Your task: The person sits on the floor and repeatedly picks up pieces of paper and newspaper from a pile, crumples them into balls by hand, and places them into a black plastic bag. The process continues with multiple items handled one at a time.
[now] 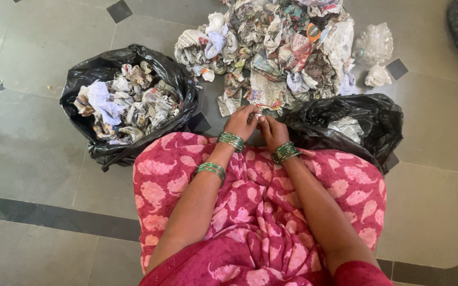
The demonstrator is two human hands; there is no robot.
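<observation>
A: Hands status?

B: Left hand (241,121) and right hand (273,131) are together at the near edge of the crumpled newspaper pile (276,50), just past the knees. Fingertips meet around a small pale scrap (258,115). Fingers curled narrow, pinching it. Can't tell which hand carries the grip.

A: Scrap location?

B: Between both hands, touching the pile's near edge, centre of the scene.

A: Bags?

B: Two black plastic bags. Left bag (128,100) is open, filled with crumpled paper wads. Right bag (356,124) sits just beside the right hand, mostly dark inside, one clear plastic piece (346,127) visible in it.

A: Anything else on the floor?

B: Crumpled clear plastic wrap (374,43) and a white paper wad (377,77) at far right of the pile, apart from the hands. Grey tiled floor (27,148) with small dark inset squares.

A: Person?

B: Seated, pink patterned cloth (255,212) over the lap, green bangles (284,152) on both wrists.
</observation>
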